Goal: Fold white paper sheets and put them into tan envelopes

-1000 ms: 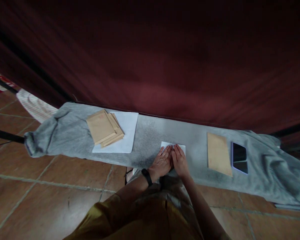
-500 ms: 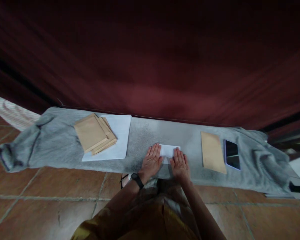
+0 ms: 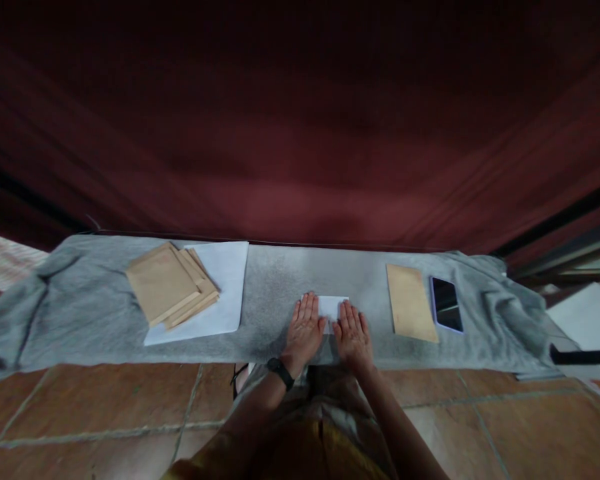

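Note:
A small folded white sheet of paper [image 3: 331, 306] lies on the grey cloth in front of me. My left hand [image 3: 304, 328] rests flat on its left side, fingers stretched out and pointing away from me. On its right side my right hand [image 3: 353, 335] lies flat too, fingers extended. Both palms press down, and the paper's outer edges are hidden under them. A single brown envelope [image 3: 412, 303] is to the right of my right hand. To the left, several brown envelopes [image 3: 165, 283] are stacked partly over white paper sheets [image 3: 230, 287].
The long narrow surface is covered by a grey cloth [image 3: 280, 273], rumpled at both ends. A phone [image 3: 447, 304] lies right of the single envelope. Dark red fabric [image 3: 300, 167] hangs along the back edge. Below is a tiled floor [image 3: 115, 393].
The camera view has turned and shifted slightly. My right hand has moved a little closer to my left across the paper, covering more of it. Both hands stay flat.

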Motion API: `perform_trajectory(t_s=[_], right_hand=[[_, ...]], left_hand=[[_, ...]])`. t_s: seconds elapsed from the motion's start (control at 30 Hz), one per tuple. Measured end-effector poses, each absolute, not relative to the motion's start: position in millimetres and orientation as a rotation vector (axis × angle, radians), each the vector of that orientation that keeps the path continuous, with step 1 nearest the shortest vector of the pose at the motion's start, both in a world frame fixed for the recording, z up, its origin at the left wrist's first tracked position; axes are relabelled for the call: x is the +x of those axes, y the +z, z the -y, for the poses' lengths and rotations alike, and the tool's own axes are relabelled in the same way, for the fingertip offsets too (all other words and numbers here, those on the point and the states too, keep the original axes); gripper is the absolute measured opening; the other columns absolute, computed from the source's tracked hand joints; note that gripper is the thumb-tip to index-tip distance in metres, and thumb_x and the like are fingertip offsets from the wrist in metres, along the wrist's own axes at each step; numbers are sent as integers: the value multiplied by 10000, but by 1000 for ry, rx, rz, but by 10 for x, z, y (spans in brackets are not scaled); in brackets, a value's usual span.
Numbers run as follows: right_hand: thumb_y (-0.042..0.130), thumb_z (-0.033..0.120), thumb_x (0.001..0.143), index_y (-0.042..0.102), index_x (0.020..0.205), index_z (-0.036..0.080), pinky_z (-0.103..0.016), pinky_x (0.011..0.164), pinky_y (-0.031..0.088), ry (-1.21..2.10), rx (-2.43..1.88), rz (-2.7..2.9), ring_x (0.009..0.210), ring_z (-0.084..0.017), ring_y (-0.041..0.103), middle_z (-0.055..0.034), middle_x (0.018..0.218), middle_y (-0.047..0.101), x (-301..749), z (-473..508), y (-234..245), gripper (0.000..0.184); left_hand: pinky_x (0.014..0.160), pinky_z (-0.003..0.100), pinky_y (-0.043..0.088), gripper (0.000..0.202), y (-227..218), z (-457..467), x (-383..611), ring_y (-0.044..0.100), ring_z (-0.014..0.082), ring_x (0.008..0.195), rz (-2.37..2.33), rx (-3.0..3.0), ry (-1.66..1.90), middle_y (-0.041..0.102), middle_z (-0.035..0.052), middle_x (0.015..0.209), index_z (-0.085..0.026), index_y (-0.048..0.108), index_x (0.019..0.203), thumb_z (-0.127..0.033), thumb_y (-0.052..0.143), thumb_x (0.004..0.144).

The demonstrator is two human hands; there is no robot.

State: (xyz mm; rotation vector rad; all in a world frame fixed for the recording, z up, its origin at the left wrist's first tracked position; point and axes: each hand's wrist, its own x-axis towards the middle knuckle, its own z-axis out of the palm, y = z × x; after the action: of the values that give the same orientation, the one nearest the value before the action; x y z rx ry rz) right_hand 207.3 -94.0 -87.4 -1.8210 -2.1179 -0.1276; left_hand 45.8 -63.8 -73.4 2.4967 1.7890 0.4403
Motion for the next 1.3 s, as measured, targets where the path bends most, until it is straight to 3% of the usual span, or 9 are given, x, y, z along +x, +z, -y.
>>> perform_trajectory(t_s=[0.17,0.37,0.5,0.73,1.0,1.17,1.3], right_hand=[[286,342,1066,312,1590,106,-541,1227,218,-72,-1894,2038,1483,-300,370,-171,1586,427,1870,846,-827,575],[282,376,1076,370,1563,119,-468,1222,277,10,-1683,2158,1490,-248,366,-147,1580,447,1588,725,-794,557],[304,410,1071,350,1573,115,-462,1217,284,-6,-1735,2139,1489,-257,369,-152,1589,429,1671,718,-828,584],[315,415,1070,344,1578,113,-459,1218,272,-86,-1823,2112,1491,-263,367,-139,1590,425,1908,724,-862,591],[297,420,1077,371,1561,88,-459,1210,270,-171,-1849,2099,1464,-282,409,-149,1589,424,2094,774,-923,592],[321,419,1073,384,1557,105,-465,1209,270,-187,-1859,2085,1458,-282,416,-145,1589,426,2090,772,-941,581],[329,393,1075,382,1555,89,-467,1210,271,-211,-1830,2090,1463,-281,407,-150,1586,429,2093,774,-955,571]], left_hand=[[1243,499,286,608,-732,598,271,279,269,1534,-1768,2532,417,365,165,1623,-86,291,1580,-320,350,1022],[1253,473,266,625,-736,607,256,248,261,1544,-1745,2580,343,343,155,1636,-76,303,1579,-138,334,958],[1250,492,263,626,-718,612,244,256,265,1542,-1751,2586,372,344,162,1633,-84,293,1585,-181,358,969],[1235,510,299,620,-651,633,143,314,276,1521,-1778,2559,407,395,146,1608,-112,352,1564,-426,363,1029],[1235,530,298,556,-649,661,-139,322,271,1517,-1743,2624,411,418,67,1603,-191,374,1564,-351,360,1032],[1233,518,311,554,-666,718,87,341,266,1509,-1818,2604,472,414,118,1601,-141,366,1561,-296,350,1029],[1225,478,337,541,-694,867,291,330,241,1514,-1656,2707,489,408,110,1608,-142,368,1554,-314,363,1041]])
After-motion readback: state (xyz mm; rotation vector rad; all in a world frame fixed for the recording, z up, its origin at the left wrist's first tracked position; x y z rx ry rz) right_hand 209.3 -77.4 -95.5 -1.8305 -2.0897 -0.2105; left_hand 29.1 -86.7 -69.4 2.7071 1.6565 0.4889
